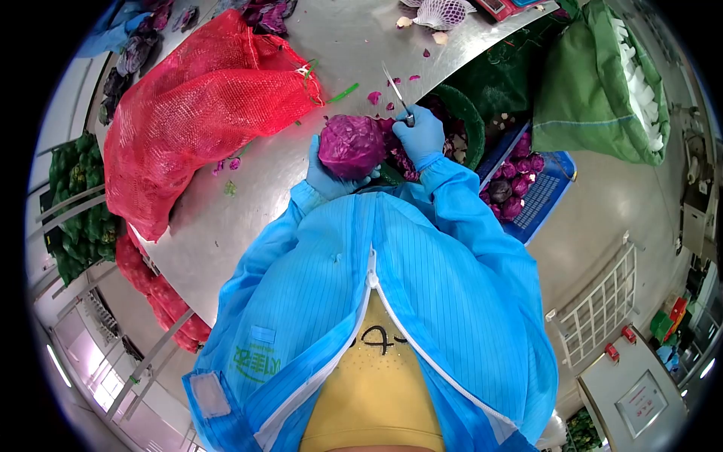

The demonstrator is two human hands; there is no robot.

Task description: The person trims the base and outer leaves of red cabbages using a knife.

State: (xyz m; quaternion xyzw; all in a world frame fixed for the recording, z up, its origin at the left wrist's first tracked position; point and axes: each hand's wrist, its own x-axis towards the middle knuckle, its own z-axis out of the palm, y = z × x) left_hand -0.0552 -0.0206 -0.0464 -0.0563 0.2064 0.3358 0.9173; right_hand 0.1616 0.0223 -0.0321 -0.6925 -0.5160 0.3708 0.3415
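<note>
A round purple cabbage (pixel 352 147) rests in my left hand (pixel 322 178), which cups it from below and from the left side in a blue glove. My right hand (pixel 421 138), also in a blue glove, grips a knife (pixel 395 87) with its narrow blade pointing up and away from me. The knife is to the right of the cabbage and apart from it. Right by my right hand, a green bin (pixel 476 120) holds purple leaf scraps. Part of the bin is hidden by my hand and sleeve.
A full red mesh bag (pixel 203 113) lies on the metal table (pixel 226 215) at left, among small leaf scraps. Right of me are a blue crate (pixel 548 197) of purple cabbages and a green sack (pixel 576 113). A white net-wrapped item (pixel 443 13) sits at the far edge.
</note>
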